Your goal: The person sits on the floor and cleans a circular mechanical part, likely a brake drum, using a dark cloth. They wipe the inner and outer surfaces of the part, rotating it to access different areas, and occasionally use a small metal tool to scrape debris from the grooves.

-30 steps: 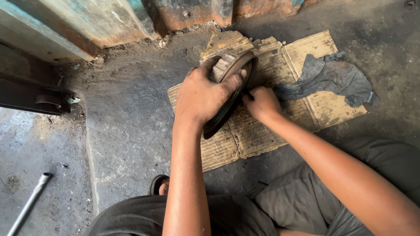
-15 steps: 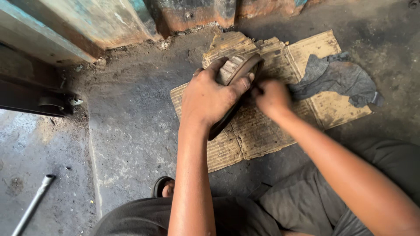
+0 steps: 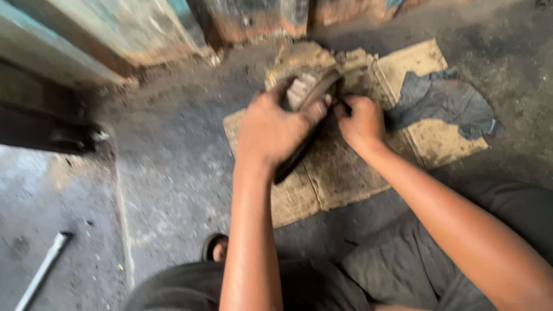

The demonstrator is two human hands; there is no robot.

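My left hand (image 3: 275, 128) grips a curved dark metal shoe-shaped part (image 3: 311, 98) and holds it on edge over flattened cardboard (image 3: 340, 173) on the floor. The part's pale inner face shows near its top. My right hand (image 3: 360, 122) is closed around a small dark tool (image 3: 344, 105) whose tip touches the part's right edge. The frame is blurred, so the tool's kind is unclear.
A dark grey rag (image 3: 446, 103) lies on the cardboard's right side. A worn painted wall base (image 3: 173, 34) runs along the top. A metal pipe (image 3: 40, 270) lies at lower left, a dark metal beam (image 3: 40, 129) at left. My sandalled foot (image 3: 216, 247) and grey trousers fill the bottom.
The view has shifted and blurred. Both hands have drawn closer together on the part, the right hand moving up against its right edge.
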